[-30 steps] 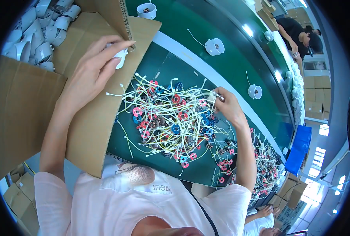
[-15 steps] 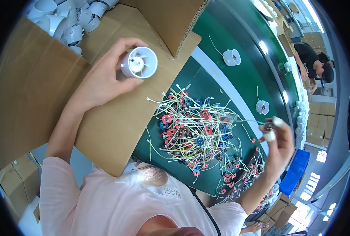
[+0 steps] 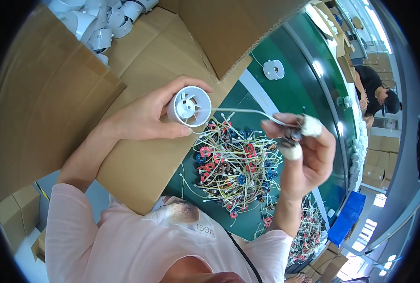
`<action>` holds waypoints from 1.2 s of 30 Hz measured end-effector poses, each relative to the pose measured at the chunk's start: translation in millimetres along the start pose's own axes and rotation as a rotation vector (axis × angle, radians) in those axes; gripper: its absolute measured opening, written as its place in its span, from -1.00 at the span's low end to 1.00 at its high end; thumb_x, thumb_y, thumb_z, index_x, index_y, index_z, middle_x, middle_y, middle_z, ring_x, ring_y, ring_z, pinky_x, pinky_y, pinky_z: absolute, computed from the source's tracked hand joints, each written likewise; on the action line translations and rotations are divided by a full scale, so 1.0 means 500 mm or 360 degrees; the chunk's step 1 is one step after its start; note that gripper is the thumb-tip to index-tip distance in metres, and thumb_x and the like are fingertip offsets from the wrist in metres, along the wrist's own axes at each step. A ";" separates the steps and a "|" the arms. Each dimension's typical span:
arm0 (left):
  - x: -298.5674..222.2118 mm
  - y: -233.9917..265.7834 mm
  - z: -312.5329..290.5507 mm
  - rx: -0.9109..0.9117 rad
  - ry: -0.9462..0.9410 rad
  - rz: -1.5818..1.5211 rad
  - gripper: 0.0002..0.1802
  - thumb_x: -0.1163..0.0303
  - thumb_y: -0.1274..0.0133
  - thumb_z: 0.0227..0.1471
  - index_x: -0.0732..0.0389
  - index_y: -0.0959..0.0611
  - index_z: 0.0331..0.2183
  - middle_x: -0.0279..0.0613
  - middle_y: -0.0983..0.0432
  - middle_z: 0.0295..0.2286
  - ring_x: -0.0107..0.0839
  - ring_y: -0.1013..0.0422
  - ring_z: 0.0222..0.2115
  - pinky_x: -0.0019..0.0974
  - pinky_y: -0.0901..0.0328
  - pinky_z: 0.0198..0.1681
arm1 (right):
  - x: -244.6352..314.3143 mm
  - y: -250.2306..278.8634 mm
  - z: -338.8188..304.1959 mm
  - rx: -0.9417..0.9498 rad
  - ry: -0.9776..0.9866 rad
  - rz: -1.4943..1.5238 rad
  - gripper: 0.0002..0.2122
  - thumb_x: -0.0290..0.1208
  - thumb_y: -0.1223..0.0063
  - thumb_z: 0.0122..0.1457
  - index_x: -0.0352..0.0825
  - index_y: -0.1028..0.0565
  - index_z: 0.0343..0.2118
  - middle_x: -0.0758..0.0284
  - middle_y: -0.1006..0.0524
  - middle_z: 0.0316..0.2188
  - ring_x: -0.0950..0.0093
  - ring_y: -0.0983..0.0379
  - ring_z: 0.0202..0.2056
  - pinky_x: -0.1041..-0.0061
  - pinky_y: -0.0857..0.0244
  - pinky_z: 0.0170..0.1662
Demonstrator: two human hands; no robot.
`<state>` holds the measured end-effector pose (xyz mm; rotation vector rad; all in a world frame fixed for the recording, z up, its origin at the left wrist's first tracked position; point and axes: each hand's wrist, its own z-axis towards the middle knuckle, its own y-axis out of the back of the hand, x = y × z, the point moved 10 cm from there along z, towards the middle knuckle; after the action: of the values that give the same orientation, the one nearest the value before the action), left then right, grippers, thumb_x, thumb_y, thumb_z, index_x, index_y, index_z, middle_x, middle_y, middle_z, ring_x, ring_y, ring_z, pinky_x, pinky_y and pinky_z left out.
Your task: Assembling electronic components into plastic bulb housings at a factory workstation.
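At far left, an open brown cardboard box (image 3: 54, 94) holds a heap of white plastic cylinders (image 3: 96, 23). Our left hand (image 3: 144, 118) curls its fingers and thumb around a small white plastic fan housing (image 3: 189, 107), held just above the box flap with its vaned end facing us. A thin white lead (image 3: 240, 111) runs from the housing across to our right hand (image 3: 304, 151), whose taped fingertips (image 3: 310, 126) pinch a small dark coil component (image 3: 291, 136) at the wire's end; the other fingers are loosely bent. Below and between both hands, a tangled pile of red, blue and brown coils with yellow-white wires (image 3: 233, 165) lies on the green conveyor belt (image 3: 290, 89). Further up the belt, a second white fan housing (image 3: 273, 69) sits alone. At far right, another worker in dark clothing (image 3: 375, 89) bends over the line beside stacked cartons (image 3: 380, 151).
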<state>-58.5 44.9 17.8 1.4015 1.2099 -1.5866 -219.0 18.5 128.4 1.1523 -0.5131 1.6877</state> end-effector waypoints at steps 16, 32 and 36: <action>0.008 0.005 0.001 0.0033 0.0069 -0.0036 -0.21 0.36 -0.20 -0.24 0.27 -0.22 0.04 -0.26 -0.24 -0.08 -0.49 -0.21 -0.03 -0.37 -0.11 0.05 | -0.024 -0.058 -0.015 0.0529 0.0327 -0.0517 -0.74 -0.56 0.10 0.15 -0.51 -0.24 -0.12 -0.10 -0.41 -0.21 0.15 -0.43 -0.19 0.16 -0.41 -0.18; -0.006 -0.003 -0.003 0.0086 -0.0034 0.0051 -0.36 0.52 -0.05 -0.21 0.24 -0.27 0.00 -0.24 -0.30 -0.15 -0.47 -0.24 -0.07 -0.36 -0.16 0.00 | 0.022 -0.106 -0.026 0.0758 0.0531 -0.0600 -0.74 -0.73 -0.02 -0.16 -0.42 -0.37 -0.32 0.02 -0.52 -0.42 0.24 -0.51 -0.44 0.39 -0.39 -0.38; -0.005 -0.001 -0.005 0.0126 -0.0028 -0.0002 -0.35 0.53 -0.03 -0.21 0.24 -0.26 0.01 -0.24 -0.30 -0.15 -0.47 -0.23 -0.07 -0.36 -0.16 -0.01 | 0.034 -0.098 -0.013 0.0782 0.0539 -0.0589 -0.67 -0.78 0.01 -0.30 -0.41 -0.38 -0.36 0.06 -0.52 -0.39 0.21 -0.49 -0.44 0.38 -0.38 -0.38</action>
<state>-57.9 47.3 20.3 1.4329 1.1494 -1.6605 -179.2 52.4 131.5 1.1752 0.3296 1.6697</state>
